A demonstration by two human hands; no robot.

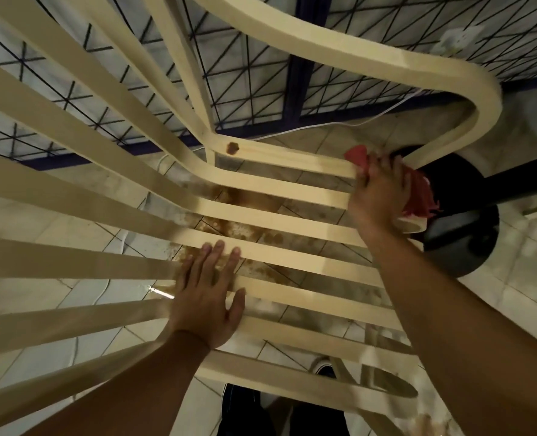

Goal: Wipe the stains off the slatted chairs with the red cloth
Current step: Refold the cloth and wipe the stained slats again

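A cream slatted chair [279,221] fills the view from above, its slats running from lower left to the right. A brown stain [232,147] sits on the far seat rail near the backrest joint. My right hand [379,193] is closed on the red cloth [418,196] and presses it against the right ends of the far slats, by the armrest [468,89]. My left hand [209,294] lies flat on the middle slats with its fingers spread, holding nothing.
Brown spatter [245,228] marks the tiled floor under the seat. A black round base with a dark bar [462,228] stands at the right. A blue-framed metal grille [295,77] and a white cable [324,125] lie behind the chair. Dark shoes [245,407] show below.
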